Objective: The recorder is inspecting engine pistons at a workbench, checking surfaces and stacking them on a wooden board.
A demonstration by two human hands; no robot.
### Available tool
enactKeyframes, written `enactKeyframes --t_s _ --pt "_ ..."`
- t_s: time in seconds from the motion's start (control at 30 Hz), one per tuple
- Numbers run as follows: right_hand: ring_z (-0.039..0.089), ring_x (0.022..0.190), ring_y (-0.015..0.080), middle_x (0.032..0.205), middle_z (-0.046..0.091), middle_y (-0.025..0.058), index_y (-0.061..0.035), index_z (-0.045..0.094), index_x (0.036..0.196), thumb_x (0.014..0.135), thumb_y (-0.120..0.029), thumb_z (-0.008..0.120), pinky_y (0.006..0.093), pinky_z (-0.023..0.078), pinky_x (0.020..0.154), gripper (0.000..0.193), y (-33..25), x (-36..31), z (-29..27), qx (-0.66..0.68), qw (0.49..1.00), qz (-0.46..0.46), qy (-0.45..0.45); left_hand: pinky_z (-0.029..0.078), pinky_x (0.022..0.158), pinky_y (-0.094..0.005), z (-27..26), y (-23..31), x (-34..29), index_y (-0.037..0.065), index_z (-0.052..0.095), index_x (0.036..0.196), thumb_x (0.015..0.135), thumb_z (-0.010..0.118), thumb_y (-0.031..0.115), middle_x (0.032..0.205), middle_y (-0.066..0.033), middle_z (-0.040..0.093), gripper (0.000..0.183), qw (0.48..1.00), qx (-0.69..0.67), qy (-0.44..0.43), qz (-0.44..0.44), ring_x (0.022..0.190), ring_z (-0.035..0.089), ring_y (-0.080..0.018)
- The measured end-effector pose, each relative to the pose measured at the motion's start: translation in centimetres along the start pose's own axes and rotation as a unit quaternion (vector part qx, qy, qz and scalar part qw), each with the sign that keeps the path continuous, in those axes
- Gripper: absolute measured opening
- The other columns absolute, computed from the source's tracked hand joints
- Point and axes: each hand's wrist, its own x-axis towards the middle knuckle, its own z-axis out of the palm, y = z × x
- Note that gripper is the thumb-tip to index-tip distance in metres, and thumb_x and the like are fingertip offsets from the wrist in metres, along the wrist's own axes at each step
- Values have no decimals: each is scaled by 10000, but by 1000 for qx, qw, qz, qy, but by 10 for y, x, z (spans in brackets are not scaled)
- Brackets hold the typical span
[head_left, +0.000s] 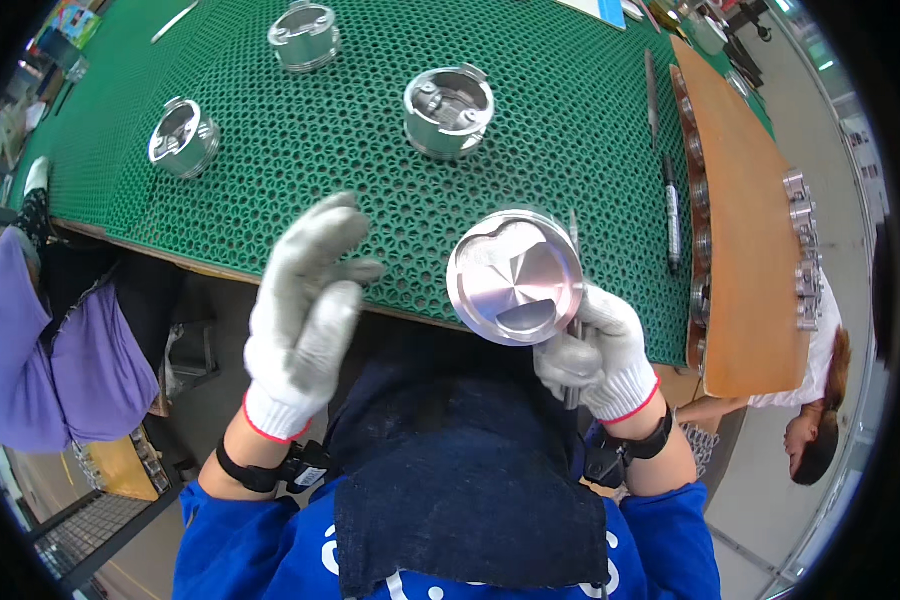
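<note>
A shiny metal piston is held up over the table's near edge, its machined crown with two recesses facing me. My right hand, in a white knit glove, closes at the piston's right edge. The same hand also grips a thin metal rod-like tool, partly hidden by the piston and fingers. To the left, my left hand is gloved, raised and empty, its fingers apart and slightly curled. Farther back, three more pistons stand with their hollow sides up: a left one, a middle one and a right one.
Green perforated matting covers the table. A black marker and a long file lie at right, beside a brown board with several pistons along both sides. A person in purple sits at left; another person is at far right.
</note>
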Motion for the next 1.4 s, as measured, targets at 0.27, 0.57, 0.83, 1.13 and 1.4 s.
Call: enactKeyframes --t_s 0.27,0.57,0.83,1.13,1.4 --pt "510 502 76 874 655 110 -9 540 1143 881 -131 538 207 409 437 289 -5 -12 34 -329 943 -36 42 310 1087 -480 55 -1 0 69 90 1493 831 688 387 1489 -144 240 947 969 -193 -108 -109 1375 275 -310" --pt "594 558 196 739 638 78 -94 664 1137 762 -7 636 290 479 518 386 -11 -20 2 -709 583 -395 -32 442 380 -204 40 9 1 -36 261 1437 936 488 432 1295 -395 414 722 790 -531 -55 -301 610 609 -254" --pt "620 587 250 694 606 66 -154 688 1038 783 -117 660 339 499 517 259 2 -19 18 -740 597 -310 12 447 389 -222 37 2 0 -32 214 1452 937 420 534 1356 -387 353 793 752 -573 -139 -295 600 615 -302" --pt "587 552 239 667 603 70 -80 673 1006 679 -24 667 338 459 495 332 -24 -26 24 -817 446 -365 -4 598 697 -348 52 16 -6 -89 311 1370 852 349 744 1166 -346 544 982 906 -266 -33 -327 988 644 -339" --pt "676 749 199 907 691 119 -53 632 1162 830 -72 607 301 550 688 334 -13 -33 21 -556 793 -196 -152 501 954 -408 47 23 0 -21 330 1373 796 582 670 1208 -217 551 935 939 -203 -45 -276 1097 587 -306"
